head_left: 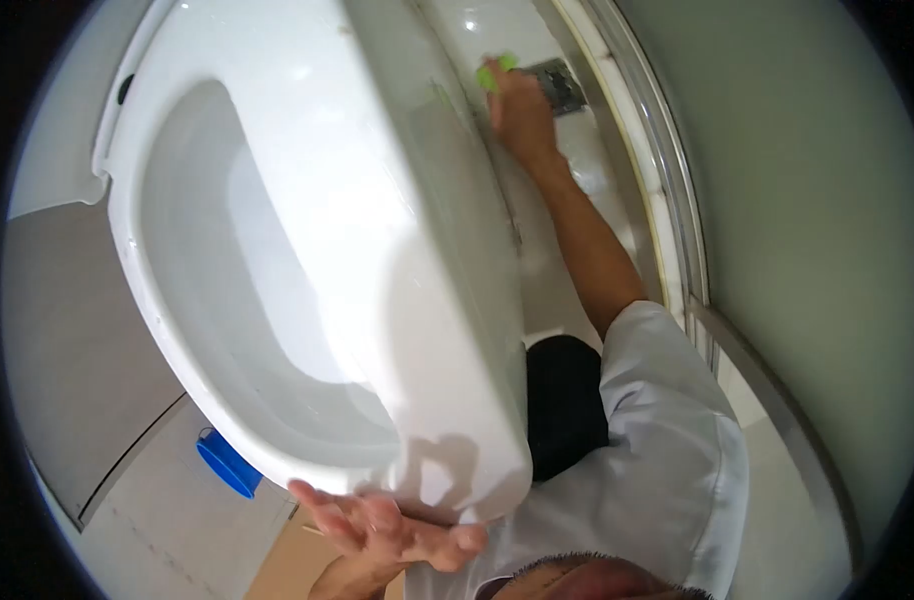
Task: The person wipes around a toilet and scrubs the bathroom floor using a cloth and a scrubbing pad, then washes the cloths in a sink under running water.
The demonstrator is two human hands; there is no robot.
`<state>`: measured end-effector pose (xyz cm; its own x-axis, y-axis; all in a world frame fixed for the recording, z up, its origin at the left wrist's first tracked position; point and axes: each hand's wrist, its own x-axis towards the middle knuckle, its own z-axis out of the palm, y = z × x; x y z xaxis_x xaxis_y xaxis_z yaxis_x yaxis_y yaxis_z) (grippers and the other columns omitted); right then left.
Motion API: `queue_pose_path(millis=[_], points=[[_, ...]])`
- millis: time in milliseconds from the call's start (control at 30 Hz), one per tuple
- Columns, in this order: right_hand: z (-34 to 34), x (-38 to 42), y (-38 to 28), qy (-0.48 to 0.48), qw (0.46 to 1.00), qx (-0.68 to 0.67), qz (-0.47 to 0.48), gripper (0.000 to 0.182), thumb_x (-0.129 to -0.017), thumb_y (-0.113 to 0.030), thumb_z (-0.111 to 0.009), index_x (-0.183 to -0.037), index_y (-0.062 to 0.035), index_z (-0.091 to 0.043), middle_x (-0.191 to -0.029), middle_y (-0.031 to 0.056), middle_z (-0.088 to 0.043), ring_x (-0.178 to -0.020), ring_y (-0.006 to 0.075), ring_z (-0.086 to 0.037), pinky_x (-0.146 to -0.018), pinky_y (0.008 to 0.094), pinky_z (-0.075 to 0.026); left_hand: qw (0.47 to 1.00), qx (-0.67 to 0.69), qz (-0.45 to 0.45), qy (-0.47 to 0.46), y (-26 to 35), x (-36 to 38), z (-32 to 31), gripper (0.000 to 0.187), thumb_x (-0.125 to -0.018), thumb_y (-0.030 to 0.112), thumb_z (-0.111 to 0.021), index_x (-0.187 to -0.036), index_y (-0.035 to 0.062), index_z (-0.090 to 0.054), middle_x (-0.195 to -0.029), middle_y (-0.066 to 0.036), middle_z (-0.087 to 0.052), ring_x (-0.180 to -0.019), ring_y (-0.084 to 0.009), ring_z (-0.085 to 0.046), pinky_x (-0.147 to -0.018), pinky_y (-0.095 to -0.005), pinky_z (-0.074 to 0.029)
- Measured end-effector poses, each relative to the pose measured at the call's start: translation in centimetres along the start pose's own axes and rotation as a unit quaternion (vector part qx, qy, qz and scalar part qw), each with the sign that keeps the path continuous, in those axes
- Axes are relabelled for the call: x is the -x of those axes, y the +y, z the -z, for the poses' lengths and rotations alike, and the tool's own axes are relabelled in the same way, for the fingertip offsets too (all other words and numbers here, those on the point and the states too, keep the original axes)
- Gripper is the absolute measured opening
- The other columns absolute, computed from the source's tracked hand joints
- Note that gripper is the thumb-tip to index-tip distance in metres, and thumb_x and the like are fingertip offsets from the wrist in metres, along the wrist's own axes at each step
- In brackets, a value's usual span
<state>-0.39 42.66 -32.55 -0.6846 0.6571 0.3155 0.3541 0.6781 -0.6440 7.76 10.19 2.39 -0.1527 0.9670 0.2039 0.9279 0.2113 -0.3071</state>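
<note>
So the big white bathtub (pixel 327 200) is hogging the left and middle of the frame, its long side slanting from the top down to the lower right. A frosted panel (pixel 787 200) is filling the right side behind a curved metal track (pixel 672 150), so my right arm is sitting in the narrow strip of floor (pixel 542 270) between them. My dark-clad knee (pixel 565 405) is taking up the strip's near end, and a blue basin (pixel 228 463) is sitting lower left.

Top centre, my right hand (pixel 522 110) is gripping a bright green pad (pixel 497 72) just beside a dark drain cover (pixel 557 87). What's showing of the pad is running slightly lower left to upper right. My left hand (pixel 382 525) is hanging open, fingers loosely bent, at the tub's bottom edge; I can't tell if it's touching. My fingers are hiding much of the pad, and the dark lens border is cutting off the corners.
</note>
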Motion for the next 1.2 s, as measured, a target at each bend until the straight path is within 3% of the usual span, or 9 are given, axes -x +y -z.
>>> queue_pose_path(millis=[100, 167, 367, 567, 600, 733, 800, 967, 1200], points=[[2.0, -9.5, -1.3, 0.132, 0.983, -0.108, -0.07, 0.044, -0.088, -0.006, -0.063, -0.133, -0.0039, -0.062, -0.124, 0.0197, -0.068, -0.123, 0.0379, -0.059, -0.101, 0.0467, -0.051, 0.986, -0.01, 0.075, 0.149, 1.4, 0.2, -1.4, 0.08, -0.089, 0.068, -0.061, -0.155, 0.0428, -0.024, -0.156, -0.012, -0.031, -0.156, -0.0347, -0.013, -0.123, -0.0743, -0.019], [0.3, -15.8, 1.2, 0.144, 0.986, -0.083, -0.009, 0.052, -0.098, -0.026, -0.063, -0.141, 0.0004, -0.052, -0.122, 0.0331, -0.062, -0.105, 0.0472, -0.062, -0.089, 0.0504, -0.052, 0.992, -0.007, 0.08, 0.102, 1.5, 0.9, -0.4, 0.078, -0.09, 0.068, -0.059, -0.155, 0.0408, -0.027, -0.155, -0.011, -0.033, -0.156, -0.0347, -0.013, -0.123, -0.0743, -0.018], [-7.9, -25.6, 4.4, -0.05, 0.995, -0.004, -0.087, 0.056, -0.103, -0.034, -0.052, -0.149, -0.0023, -0.049, -0.148, 0.0251, -0.052, -0.135, 0.0424, -0.048, -0.113, 0.0483, -0.04, 0.992, -0.037, 0.091, 0.081, 2.4, 0.6, -0.7, 0.073, -0.092, 0.069, -0.055, -0.154, 0.0395, -0.03, -0.154, -0.009, -0.034, -0.156, -0.0341, -0.011, -0.123, -0.0741, -0.015], [-8.7, -19.8, 3.4, -0.254, 0.965, 0.027, 0.066, 0.049, -0.103, -0.027, -0.049, -0.146, -0.004, -0.052, -0.154, 0.0207, -0.049, -0.146, 0.0395, -0.039, -0.123, 0.0502, -0.029, 0.991, -0.045, 0.108, 0.058, 3.5, 0.0, -1.3, 0.07, -0.094, 0.071, -0.051, -0.153, 0.0382, -0.033, -0.154, -0.007, -0.035, -0.157, -0.0334, -0.01, -0.124, -0.0739, -0.012], [-12.1, -16.5, 6.0, -0.102, 0.991, 0.035, 0.083, 0.045, -0.101, -0.02, -0.051, -0.141, -0.0001, -0.056, -0.151, 0.0215, -0.051, -0.142, 0.0385, -0.044, -0.121, 0.0497, -0.031, 0.992, -0.046, 0.106, 0.052, 3.9, -0.3, -1.6, 0.069, -0.094, 0.071, -0.051, -0.152, 0.038, -0.033, -0.154, -0.007, -0.035, -0.157, -0.0333, -0.009, -0.124, -0.0738, -0.012], [-7.5, -8.8, 6.6, -0.187, 0.977, 0.047, 0.095, 0.044, -0.101, -0.015, -0.049, -0.14, 0.0043, -0.056, -0.151, 0.0228, -0.051, -0.141, 0.0398, -0.044, -0.122, 0.05, -0.031, 0.996, -0.07, 0.06, 0.002, 3.8, -0.7, -1.9, 0.065, -0.096, 0.07, -0.048, -0.15, 0.0375, -0.037, -0.154, -0.006, -0.035, -0.157, -0.0325, -0.008, -0.125, -0.0734, -0.011], [-8.2, -4.1, 6.8, 0.002, 0.989, 0.035, 0.146, 0.033, -0.098, -0.017, -0.061, -0.129, -0.0069, -0.064, -0.126, 0.0213, -0.066, -0.114, 0.04, -0.064, -0.099, 0.047, -0.053, 0.989, -0.058, 0.084, 0.111, 2.1, -0.4, -1.5, 0.059, -0.098, 0.07, -0.04, -0.141, 0.0288, -0.046, -0.145, -0.013, -0.046, -0.152, -0.0364, -0.022, -0.121, -0.075, -0.02], [-1.6, 3.7, 2.4, -0.082, 0.994, 0.013, 0.076, 0.026, -0.088, -0.006, -0.063, -0.112, -0.0079, -0.072, -0.135, 0.0087, -0.064, -0.131, 0.0263, -0.056, -0.108, 0.041, -0.049, 0.985, -0.013, 0.149, 0.09, 3.0, 0.9, -0.1, 0.057, -0.094, 0.071, -0.052, -0.141, 0.0417, -0.045, -0.15, -0.006, -0.042, -0.156, -0.033, -0.014, -0.126, -0.0676, -0.018], [-1.2, 1.2, 0.5, -0.023, 0.999, 0.01, 0.039, 0.025, -0.085, -0.005, -0.065, -0.106, -0.0139, -0.074, -0.14, -0.0008, -0.061, -0.128, 0.0266, -0.056, -0.108, 0.0427, -0.049, 0.992, -0.037, 0.083, -0.087, 1.0, 2.3, 3.7, 0.062, -0.09, 0.069, -0.059, -0.143, 0.0424, -0.041, -0.155, -0.01, -0.035, -0.156, -0.038, -0.009, -0.125, -0.0681, -0.018]])
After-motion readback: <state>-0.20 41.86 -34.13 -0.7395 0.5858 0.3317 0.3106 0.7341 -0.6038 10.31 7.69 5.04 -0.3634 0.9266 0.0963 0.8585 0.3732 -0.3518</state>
